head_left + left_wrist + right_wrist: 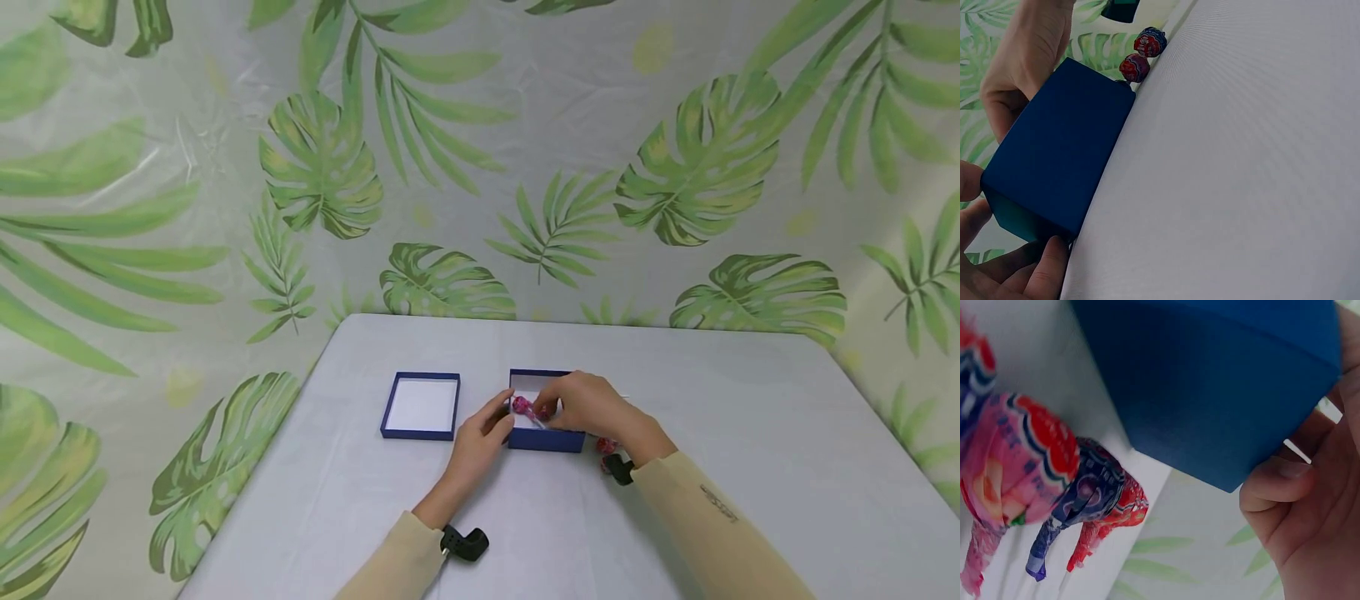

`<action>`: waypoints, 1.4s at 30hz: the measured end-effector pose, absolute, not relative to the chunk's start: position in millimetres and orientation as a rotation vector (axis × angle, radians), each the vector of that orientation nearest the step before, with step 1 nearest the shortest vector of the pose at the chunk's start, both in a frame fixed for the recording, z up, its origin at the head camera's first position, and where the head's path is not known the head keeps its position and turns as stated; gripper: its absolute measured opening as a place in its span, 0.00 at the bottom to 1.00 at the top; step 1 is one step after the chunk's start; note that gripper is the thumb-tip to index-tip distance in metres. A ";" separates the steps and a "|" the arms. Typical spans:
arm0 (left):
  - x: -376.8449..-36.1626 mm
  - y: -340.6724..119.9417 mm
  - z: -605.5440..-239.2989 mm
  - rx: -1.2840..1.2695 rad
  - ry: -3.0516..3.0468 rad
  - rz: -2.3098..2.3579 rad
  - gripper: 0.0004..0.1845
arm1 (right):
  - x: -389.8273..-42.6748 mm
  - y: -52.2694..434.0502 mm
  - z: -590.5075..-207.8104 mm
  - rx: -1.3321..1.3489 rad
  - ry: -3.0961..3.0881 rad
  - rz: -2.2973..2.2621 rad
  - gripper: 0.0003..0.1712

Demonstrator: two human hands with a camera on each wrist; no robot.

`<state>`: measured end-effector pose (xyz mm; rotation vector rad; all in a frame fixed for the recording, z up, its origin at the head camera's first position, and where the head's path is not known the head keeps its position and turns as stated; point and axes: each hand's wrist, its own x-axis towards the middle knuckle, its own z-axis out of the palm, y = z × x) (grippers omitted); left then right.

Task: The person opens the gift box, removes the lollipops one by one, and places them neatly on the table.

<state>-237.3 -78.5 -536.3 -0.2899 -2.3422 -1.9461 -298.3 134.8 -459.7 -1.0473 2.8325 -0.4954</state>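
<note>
Tan sleeves slanted over a white counter, where an open blue box stood.
Right fingers pinched a pink lollipop inside it; left fingers, spread, touched its left end.

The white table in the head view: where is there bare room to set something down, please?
On the white table, bare patches lie right of the beige right sleeve, and between the shallow, square, white-bottomed blue lid and the table's left edge. It is crowded around the blue rectangular box: left hand, right hand, round wrapped lollipops.
</note>
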 end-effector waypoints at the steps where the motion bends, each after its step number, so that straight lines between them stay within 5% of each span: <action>1: -236.9 -78.2 -536.1 -0.286 -2.343 -1.951 0.24 | -299.4 134.7 -461.1 -1.058 2.837 -0.472 0.10; 33: -237.3 -78.4 -536.3 -0.291 -2.336 -1.959 0.23 | -315.6 128.3 -477.7 -1.000 2.923 -0.330 0.12; 42: -221.6 -77.7 -505.2 -0.317 -2.319 -2.009 0.23 | -313.0 128.3 -474.7 -0.885 2.902 -0.428 0.14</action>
